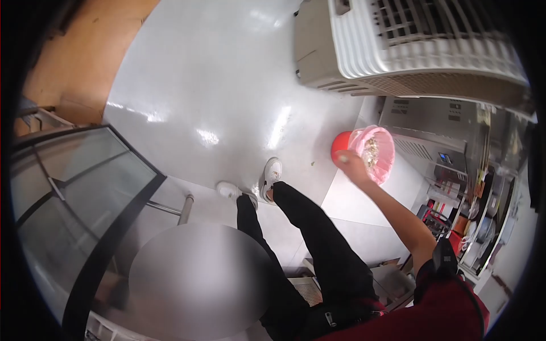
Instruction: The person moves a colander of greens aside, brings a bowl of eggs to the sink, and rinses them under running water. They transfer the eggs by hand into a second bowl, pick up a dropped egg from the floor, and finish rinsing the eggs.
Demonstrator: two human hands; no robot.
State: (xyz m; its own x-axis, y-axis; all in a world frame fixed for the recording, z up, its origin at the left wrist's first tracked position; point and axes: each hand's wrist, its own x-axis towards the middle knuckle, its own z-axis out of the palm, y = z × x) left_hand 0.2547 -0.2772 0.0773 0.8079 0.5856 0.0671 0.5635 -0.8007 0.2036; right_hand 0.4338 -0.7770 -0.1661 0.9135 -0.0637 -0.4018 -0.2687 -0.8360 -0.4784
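My right arm stretches out over the floor, and my right hand (pixel 352 166) is at the near rim of a red bin (pixel 342 146) with a pink liner bag (pixel 385 145). The fingers look curled together, with a small pale spot at their tips; what they hold, if anything, is too small to make out. Inside the bag lies a heap of light brown and whitish bits (pixel 371 152). My left hand does not show; a large grey blurred patch covers the lower left of the view.
A beige slatted machine housing (pixel 324 51) stands at the top right. Beside the bin is a grey metal cabinet (pixel 421 148), with cluttered shelves (pixel 449 210) below it. A black-framed glass panel (pixel 85 187) fills the left. My white shoes (pixel 273 170) rest on the shiny grey floor (pixel 210 74).
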